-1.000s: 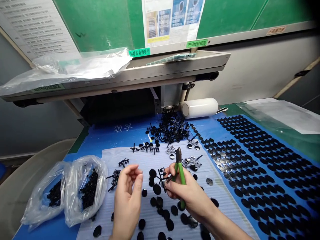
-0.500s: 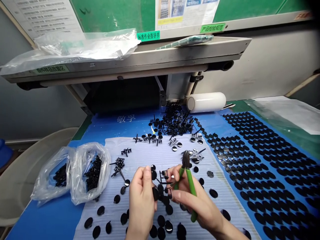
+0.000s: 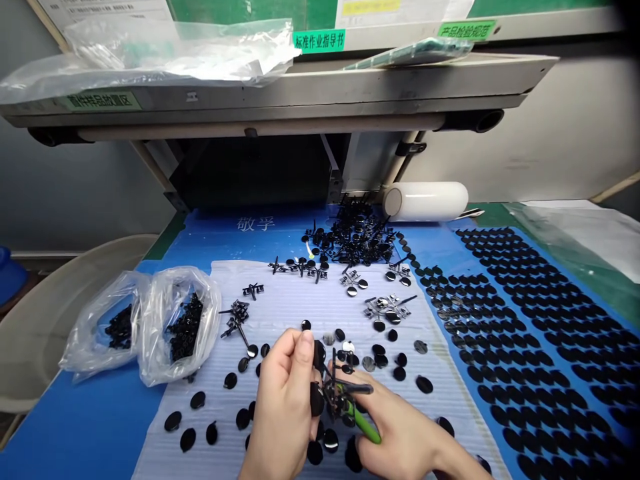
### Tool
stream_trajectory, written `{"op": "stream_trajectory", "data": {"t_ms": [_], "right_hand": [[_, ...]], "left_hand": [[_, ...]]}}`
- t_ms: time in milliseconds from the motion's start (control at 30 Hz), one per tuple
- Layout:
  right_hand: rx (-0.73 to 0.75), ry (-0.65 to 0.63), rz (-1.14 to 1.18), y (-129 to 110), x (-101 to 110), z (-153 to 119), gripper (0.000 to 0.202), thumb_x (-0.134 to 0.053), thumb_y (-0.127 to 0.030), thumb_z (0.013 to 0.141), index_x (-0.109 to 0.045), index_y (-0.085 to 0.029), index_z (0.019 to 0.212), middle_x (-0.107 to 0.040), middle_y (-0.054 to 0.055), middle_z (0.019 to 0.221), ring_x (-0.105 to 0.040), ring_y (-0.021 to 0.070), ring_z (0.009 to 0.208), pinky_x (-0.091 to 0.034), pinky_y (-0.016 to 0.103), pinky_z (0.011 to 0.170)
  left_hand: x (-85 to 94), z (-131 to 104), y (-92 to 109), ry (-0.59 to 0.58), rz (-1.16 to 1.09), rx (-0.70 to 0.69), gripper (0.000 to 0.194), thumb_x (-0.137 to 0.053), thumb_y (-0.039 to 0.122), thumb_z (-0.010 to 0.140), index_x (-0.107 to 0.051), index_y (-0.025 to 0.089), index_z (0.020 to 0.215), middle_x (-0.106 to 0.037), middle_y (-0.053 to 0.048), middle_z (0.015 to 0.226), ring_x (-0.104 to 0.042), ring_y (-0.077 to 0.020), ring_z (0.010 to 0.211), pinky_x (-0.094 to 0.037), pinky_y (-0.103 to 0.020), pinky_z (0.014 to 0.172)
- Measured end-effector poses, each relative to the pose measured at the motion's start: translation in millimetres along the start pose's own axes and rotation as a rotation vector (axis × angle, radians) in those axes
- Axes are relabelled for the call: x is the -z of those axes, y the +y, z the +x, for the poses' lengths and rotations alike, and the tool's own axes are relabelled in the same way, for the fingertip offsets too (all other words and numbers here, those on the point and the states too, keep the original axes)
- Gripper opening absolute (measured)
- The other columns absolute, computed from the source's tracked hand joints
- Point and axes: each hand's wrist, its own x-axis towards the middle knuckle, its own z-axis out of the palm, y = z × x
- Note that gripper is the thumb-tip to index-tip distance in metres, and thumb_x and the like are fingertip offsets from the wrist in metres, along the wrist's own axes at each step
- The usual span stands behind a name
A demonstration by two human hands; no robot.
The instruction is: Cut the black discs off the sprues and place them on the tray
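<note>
My left hand (image 3: pixel 286 400) is closed on a black plastic sprue (image 3: pixel 350 385) that has round discs on it, one disc (image 3: pixel 317 399) showing beside the fingers. My right hand (image 3: pixel 400 430) is wrapped round green-handled side cutters (image 3: pixel 366 425), at the right of the sprue. The cutters' jaws are hidden behind the sprue, so I cannot tell whether they touch it. Loose black discs (image 3: pixel 330 440) lie on the white foam sheet (image 3: pixel 290 300) under and around both hands.
Two clear bags (image 3: pixel 213 313) with small black parts stand at the left. A heap of black sprues (image 3: pixel 357 233) lies at the back by a white roll (image 3: pixel 433 201). Rows of discs (image 3: pixel 530 373) cover the right side. A grey shelf (image 3: pixel 225 103) overhangs the back.
The cutters have swung from upright, jaws raised, to low behind the sprue. My right hand has turned and dropped. The sprue stays in my left hand, and the view has shifted slightly.
</note>
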Motion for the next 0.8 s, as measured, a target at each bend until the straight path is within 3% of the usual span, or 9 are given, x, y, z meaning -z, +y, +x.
{"op": "stream_trajectory", "data": {"t_ms": [233, 367, 800], "right_hand": [[0.054, -0.056, 0.055, -3.5, 0.9, 7.1, 0.050, -0.035, -0.004, 0.043, -0.053, -0.020, 0.087, -0.052, 0.002, 0.087, -0.048, 0.0189, 0.080, -0.040, 0.028, 0.076], [0.032, -0.075, 0.026, -1.7, 2.3, 7.6, 0.047, -0.036, -0.007, 0.043, -0.054, -0.019, 0.085, -0.054, 0.002, 0.083, -0.049, 0.0189, 0.075, -0.042, 0.029, 0.071], [0.036, -0.017, 0.002, -2.5, -1.3, 5.9, 0.056, -0.035, -0.004, 0.044, -0.051, -0.021, 0.094, -0.053, 0.003, 0.087, -0.048, 0.0196, 0.079, -0.040, 0.031, 0.077]], "left_hand": [[1.7, 5.7, -6.9, -0.048, -0.059, 0.020, 0.029, -0.045, 0.041, 0.079, -0.036, 0.021, 0.061, -0.031, 0.012, 0.039, -0.019, -0.0008, 0.027, -0.018, -0.009, 0.023], [0.7, 7.1, -7.1, -0.069, -0.088, 0.025, 0.030, -0.045, 0.039, 0.080, -0.034, 0.020, 0.059, -0.029, 0.012, 0.039, -0.018, -0.0005, 0.027, -0.019, -0.008, 0.023], [-1.1, 6.0, -4.5, -0.075, -0.114, 0.030, 0.030, -0.045, 0.038, 0.080, -0.035, 0.020, 0.059, -0.034, 0.012, 0.041, -0.020, -0.0001, 0.026, -0.019, -0.009, 0.022]]}}
